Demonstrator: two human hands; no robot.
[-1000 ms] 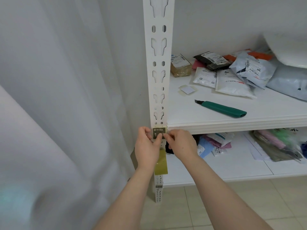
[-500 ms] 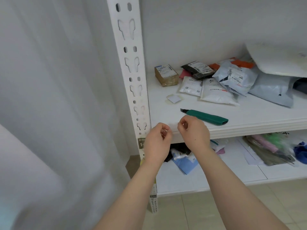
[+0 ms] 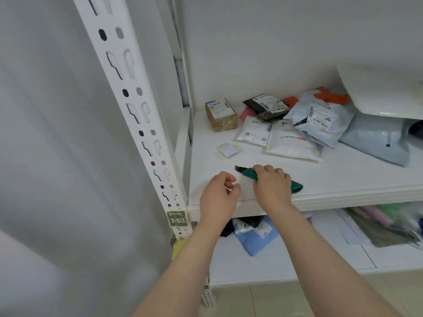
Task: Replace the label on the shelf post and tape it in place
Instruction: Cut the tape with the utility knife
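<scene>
The white slotted shelf post (image 3: 137,120) carries a dark label reading 1-03 (image 3: 177,218) at shelf height, with a yellow strip (image 3: 178,247) hanging below it. Both hands are right of the post, over the shelf's front edge. My left hand (image 3: 217,197) and my right hand (image 3: 272,188) pinch the two ends of a faint clear piece of tape (image 3: 246,187) stretched between them. A green utility knife (image 3: 295,185) lies on the shelf under my right hand, its blade tip showing to the left.
The white shelf (image 3: 343,177) holds a small white square of paper (image 3: 227,150), a brown box (image 3: 220,114) and several mail bags (image 3: 320,120) at the back. More bags lie on the lower shelf (image 3: 297,261). A white curtain (image 3: 57,156) hangs left of the post.
Both hands left the label on the post and moved right and up over the shelf edge, now holding clear tape between them above the green knife. The view shifted so the post sits further left.
</scene>
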